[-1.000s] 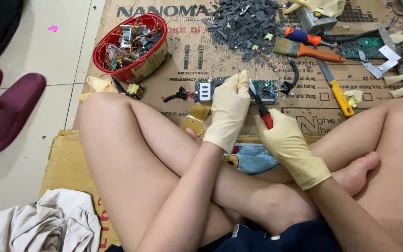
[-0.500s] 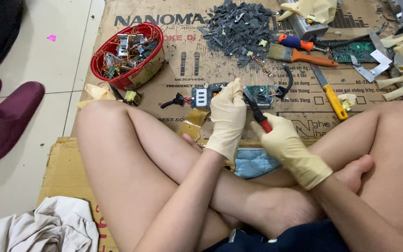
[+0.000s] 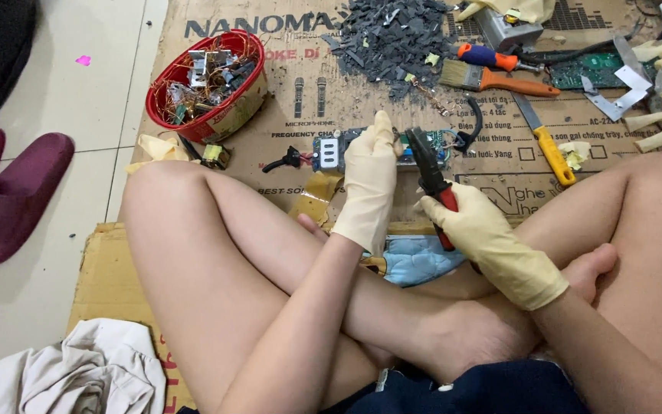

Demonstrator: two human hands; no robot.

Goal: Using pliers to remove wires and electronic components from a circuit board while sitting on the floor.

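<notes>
Cream rubber gloves cover both hands of a person sitting cross-legged on a flattened cardboard sheet [image 3: 285,115] laid over the tiled floor [image 3: 78,100]. The left hand [image 3: 369,184] reaches forward with its fingers pressed down on a small circuit board [image 3: 339,151] that lies flat on the cardboard just ahead of the crossed shins, pinning it in place. The right hand [image 3: 492,245] is clenched around the red handle of a pair of pliers [image 3: 427,165], whose black head points forward and meets the right end of the same board, beside the left hand's fingertips (whether the nose is biting a part there cannot be told).

To the left of the board sits a round red basket [image 3: 164,92] filled with copper wire and salvaged parts. Further ahead lies a heap of grey plastic fragments [image 3: 392,38]. To the right of the heap rest a paintbrush with an orange handle [image 3: 492,79], a screwdriver with an orange and blue grip [image 3: 484,55], and a green circuit board [image 3: 588,70]. A yellow-handled knife [image 3: 549,146] lies near the right knee. A dark red slipper [image 3: 9,195] sits on the tiles at far left, and a crumpled pale cloth [image 3: 78,376] lies at the lower left corner.
</notes>
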